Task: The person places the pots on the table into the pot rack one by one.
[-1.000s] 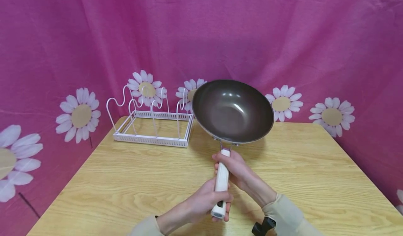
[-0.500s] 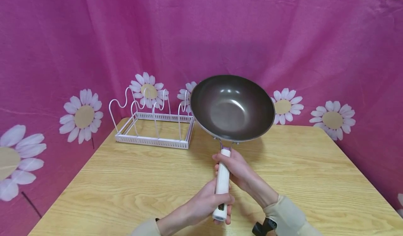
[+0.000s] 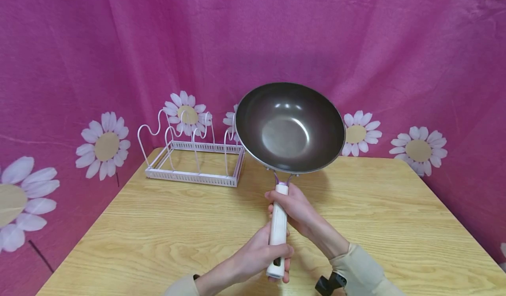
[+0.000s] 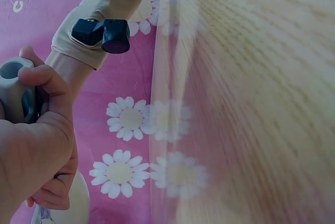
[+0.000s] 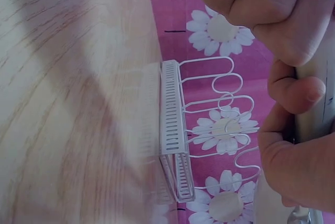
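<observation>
A deep frying pan (image 3: 290, 133) with a dark inside is held up above the table, tilted so its inside faces me. My left hand (image 3: 258, 250) grips the lower end of the white handle (image 3: 279, 223), thumb laid across it. Higher up, close to the pan's bowl, the right hand (image 3: 298, 208) wraps the same handle. In the left wrist view the handle's hollow end (image 4: 11, 72) sticks out past the left thumb. The right wrist view shows curled right-hand fingers (image 5: 293, 88) around the handle, with part of the pan's pale outside (image 5: 269, 198) below.
A white wire rack (image 3: 193, 179) with wavy dividers stands at the back left of the wooden table (image 3: 158, 234), left of the pan. Behind hangs a pink curtain (image 3: 276, 32) with daisies. A small black camera (image 3: 331, 283) is strapped at the right wrist.
The pan's bowl has risen and tipped further toward me, its far rim now higher against the curtain. Both hands keep their grip on the handle. The rack has stayed put.
</observation>
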Motion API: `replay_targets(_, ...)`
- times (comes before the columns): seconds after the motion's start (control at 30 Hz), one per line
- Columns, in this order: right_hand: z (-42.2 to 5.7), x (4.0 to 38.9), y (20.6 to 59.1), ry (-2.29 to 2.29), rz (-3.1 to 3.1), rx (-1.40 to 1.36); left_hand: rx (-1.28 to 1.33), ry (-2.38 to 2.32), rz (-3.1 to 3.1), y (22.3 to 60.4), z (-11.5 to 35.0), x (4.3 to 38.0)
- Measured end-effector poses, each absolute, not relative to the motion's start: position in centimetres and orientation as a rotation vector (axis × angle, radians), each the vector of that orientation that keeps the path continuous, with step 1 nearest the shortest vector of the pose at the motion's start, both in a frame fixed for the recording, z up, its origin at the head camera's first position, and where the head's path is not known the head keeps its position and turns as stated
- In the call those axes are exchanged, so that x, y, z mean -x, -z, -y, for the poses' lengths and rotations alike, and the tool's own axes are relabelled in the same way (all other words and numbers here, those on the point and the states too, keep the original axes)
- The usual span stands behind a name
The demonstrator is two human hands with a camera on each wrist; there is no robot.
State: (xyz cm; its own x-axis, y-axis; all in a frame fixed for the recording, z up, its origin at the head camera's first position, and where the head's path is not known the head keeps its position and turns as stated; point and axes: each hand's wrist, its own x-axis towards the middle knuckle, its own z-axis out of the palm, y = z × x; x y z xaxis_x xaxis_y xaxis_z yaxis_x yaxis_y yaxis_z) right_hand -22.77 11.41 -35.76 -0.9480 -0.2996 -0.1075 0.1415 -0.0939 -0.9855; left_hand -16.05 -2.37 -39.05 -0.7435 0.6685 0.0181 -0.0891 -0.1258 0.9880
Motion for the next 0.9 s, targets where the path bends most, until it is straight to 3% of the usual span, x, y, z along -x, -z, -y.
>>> replay_targets(0.9, -10.3, 22.8, 34.3, 2.195, -1.912, 0.210, -0.735, -1.887, -1.715, 37.9, 3.3, 16.1)
